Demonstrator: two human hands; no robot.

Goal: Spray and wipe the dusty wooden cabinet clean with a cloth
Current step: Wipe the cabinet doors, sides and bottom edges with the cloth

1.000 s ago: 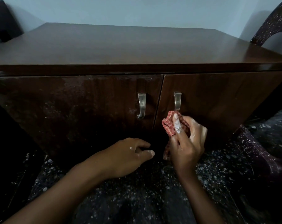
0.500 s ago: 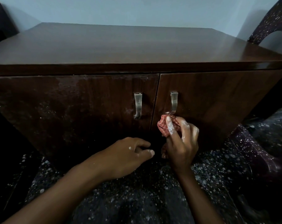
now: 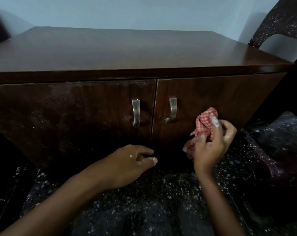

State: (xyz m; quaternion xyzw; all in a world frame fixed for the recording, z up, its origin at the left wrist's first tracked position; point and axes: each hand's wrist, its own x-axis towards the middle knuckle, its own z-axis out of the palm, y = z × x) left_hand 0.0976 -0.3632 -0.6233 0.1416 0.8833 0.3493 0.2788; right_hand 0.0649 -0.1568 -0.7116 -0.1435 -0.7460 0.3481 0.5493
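A low dark wooden cabinet (image 3: pixel 110 53) fills the view, with two front doors and a metal handle on each: left handle (image 3: pixel 135 111), right handle (image 3: pixel 172 109). The left door (image 3: pixel 67 114) is streaked with pale dust; the right door (image 3: pixel 221 96) looks cleaner. My right hand (image 3: pixel 210 143) grips a bunched red checked cloth (image 3: pixel 205 122) against the lower right door, to the right of its handle. My left hand (image 3: pixel 127 164) sits low near the bottom of the doors' seam, fingers loosely curled and holding nothing. No spray bottle is in view.
A dark speckled floor (image 3: pixel 161 201) lies below the cabinet. A dark speckled plastic chair (image 3: pixel 284 19) stands at the right, its seat (image 3: pixel 263 159) close to my right hand. A pale wall (image 3: pixel 144 12) is behind.
My right hand has carried the cloth from just under the right handle out to the right along the right door. My left hand has stayed put.
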